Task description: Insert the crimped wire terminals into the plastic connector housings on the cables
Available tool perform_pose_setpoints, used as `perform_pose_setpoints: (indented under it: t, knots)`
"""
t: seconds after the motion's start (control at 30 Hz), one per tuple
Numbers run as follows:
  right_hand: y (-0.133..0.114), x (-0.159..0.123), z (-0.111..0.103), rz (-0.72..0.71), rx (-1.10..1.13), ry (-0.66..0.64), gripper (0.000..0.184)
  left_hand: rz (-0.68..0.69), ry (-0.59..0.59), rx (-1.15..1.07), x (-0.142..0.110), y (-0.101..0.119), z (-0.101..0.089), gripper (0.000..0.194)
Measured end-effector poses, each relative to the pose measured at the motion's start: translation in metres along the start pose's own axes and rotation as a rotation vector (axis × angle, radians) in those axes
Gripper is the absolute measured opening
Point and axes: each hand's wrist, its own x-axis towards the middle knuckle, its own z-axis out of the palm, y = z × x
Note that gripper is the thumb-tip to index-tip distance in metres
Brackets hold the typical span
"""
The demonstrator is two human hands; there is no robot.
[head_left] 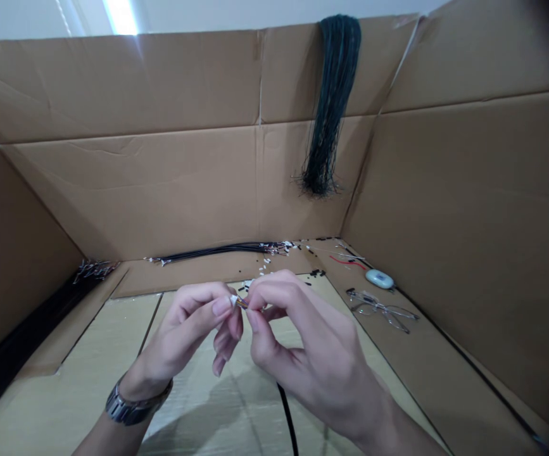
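My left hand [193,329], with a metal-band watch [132,408] at its wrist, pinches a small white piece [233,300] between thumb and forefinger. Thin coloured wires [242,304] run from that piece into the fingertips of my right hand [307,348], which is closed on them. Below my right hand a black cable [287,418] hangs down toward the near edge; whether it joins the wires is hidden behind the hand. Both hands are held above the pale board, fingertips nearly touching.
Cardboard walls [160,183] enclose the work surface [94,342]. Dark green strands [335,95] hang over the back wall. Black cables lie at the back [227,249] and left [22,329], with small black and white bits scattered around. Eyeglasses [383,310] and a pale blue oval case [379,278] lie right.
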Motion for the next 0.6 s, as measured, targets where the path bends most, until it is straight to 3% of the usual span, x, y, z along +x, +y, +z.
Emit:
perform_pose_setpoints:
  t: [0.37, 0.6]
  knots:
    - [0.0004, 0.0006, 0.0006, 0.026, 0.030, -0.016, 0.011, 0.035, -0.011, 0.018, -0.0004, -0.0006, 0.0020, 0.029]
    - [-0.0020, -0.0006, -0.0063, 0.061, -0.014, -0.090, 0.007, 0.068, 0.011, 0.279, -0.0030, 0.0061, 0.0014, 0.025]
